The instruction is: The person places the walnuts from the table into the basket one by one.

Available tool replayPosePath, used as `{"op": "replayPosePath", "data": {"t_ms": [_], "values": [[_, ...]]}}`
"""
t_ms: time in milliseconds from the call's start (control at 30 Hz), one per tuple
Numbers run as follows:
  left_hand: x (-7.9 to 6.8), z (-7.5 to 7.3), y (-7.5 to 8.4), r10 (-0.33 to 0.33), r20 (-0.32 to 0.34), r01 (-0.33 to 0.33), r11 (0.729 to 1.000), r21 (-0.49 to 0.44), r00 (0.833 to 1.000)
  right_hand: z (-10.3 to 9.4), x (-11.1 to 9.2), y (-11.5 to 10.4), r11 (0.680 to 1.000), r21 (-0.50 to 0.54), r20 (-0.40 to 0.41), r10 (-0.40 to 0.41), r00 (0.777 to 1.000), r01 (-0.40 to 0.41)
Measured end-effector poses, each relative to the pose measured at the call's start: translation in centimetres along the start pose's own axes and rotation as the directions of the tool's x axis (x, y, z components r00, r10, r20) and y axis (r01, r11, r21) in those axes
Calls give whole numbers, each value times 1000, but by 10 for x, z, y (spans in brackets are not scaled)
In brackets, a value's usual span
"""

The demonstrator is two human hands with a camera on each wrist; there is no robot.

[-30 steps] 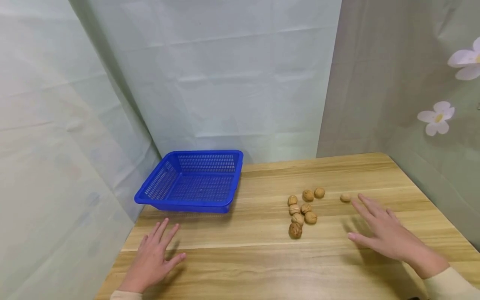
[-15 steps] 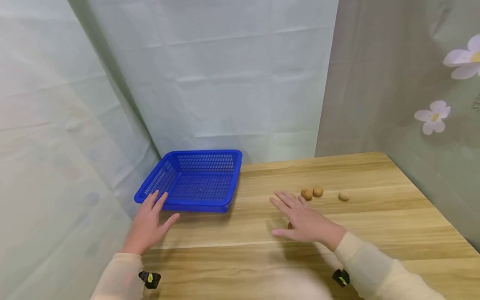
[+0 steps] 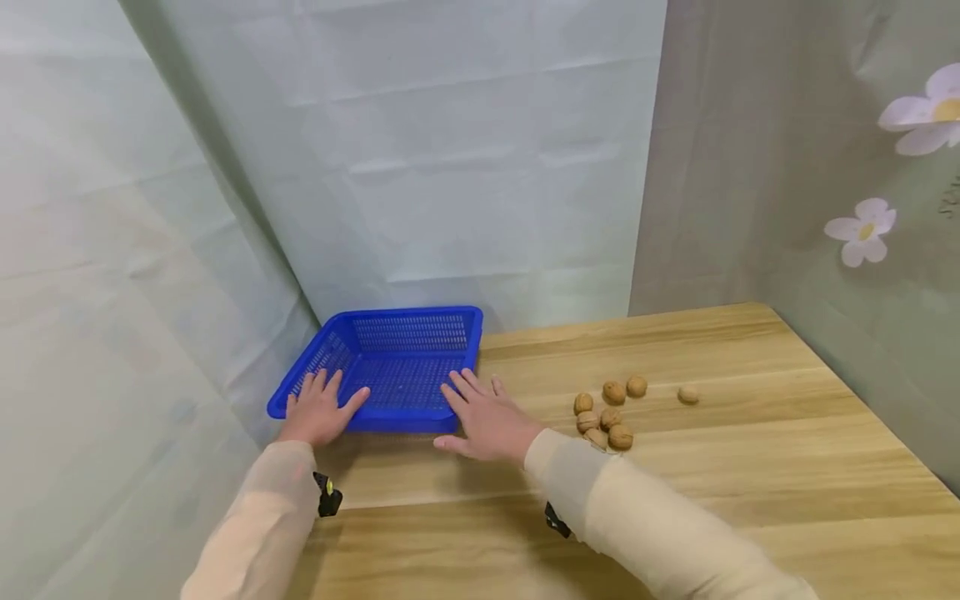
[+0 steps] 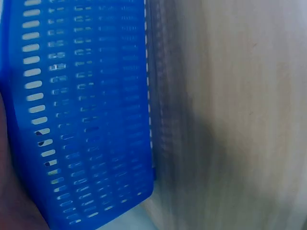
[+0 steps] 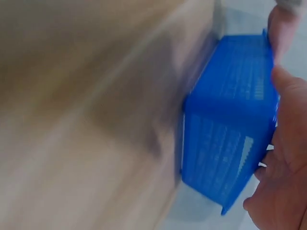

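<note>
A blue plastic mesh basket (image 3: 412,415) stands at the back left of the wooden table. At its front left, my left hand (image 3: 317,415) reaches over the rim with fingers spread and fairly straight. My right hand (image 3: 489,423) is at the front right corner, its fingers extended over the rim and its thumb apart. In the left wrist view, the slotted basket wall (image 4: 91,105) fills the left side beside part of my left hand (image 4: 17,201). The right wrist view has my right hand (image 5: 288,158) along the rim, close to the other hand (image 5: 283,36).
Several walnuts (image 3: 613,393) lie in a loose cluster right of the basket, partly behind the right sleeve (image 3: 637,517). One paler nut (image 3: 688,395) lies apart to their right. Pale cloth hangings (image 3: 480,167) rise behind and at both sides of the wooden table (image 3: 750,467).
My right hand has moved left from beside the lone nut, over the walnuts, to the basket's right corner. My left hand has moved forward to the basket's front left rim.
</note>
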State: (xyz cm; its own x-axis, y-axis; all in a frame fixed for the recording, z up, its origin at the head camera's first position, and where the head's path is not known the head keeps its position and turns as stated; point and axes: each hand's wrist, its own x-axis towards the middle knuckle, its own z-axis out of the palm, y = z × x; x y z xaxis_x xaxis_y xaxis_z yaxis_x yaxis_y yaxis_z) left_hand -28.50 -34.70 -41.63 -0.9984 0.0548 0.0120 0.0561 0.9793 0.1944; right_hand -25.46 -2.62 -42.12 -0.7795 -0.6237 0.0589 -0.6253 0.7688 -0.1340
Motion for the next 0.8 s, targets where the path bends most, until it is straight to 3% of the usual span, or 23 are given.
{"op": "replayPosePath", "data": {"t_ms": [200,333,600,800], "values": [[14,5,-23,-78,2,78,997,14,997,-7,28,15,996,-24,41,89,995,-88],[13,1,-34,-133,8,133,991,-10,991,-5,36,19,995,-30,65,96,993,-94],[19,-2,-26,-129,28,129,992,0,991,-13,32,29,995,-17,67,100,993,-99],[24,0,-7,-120,39,121,993,-6,992,-13,21,42,990,26,75,135,988,-138]]}}
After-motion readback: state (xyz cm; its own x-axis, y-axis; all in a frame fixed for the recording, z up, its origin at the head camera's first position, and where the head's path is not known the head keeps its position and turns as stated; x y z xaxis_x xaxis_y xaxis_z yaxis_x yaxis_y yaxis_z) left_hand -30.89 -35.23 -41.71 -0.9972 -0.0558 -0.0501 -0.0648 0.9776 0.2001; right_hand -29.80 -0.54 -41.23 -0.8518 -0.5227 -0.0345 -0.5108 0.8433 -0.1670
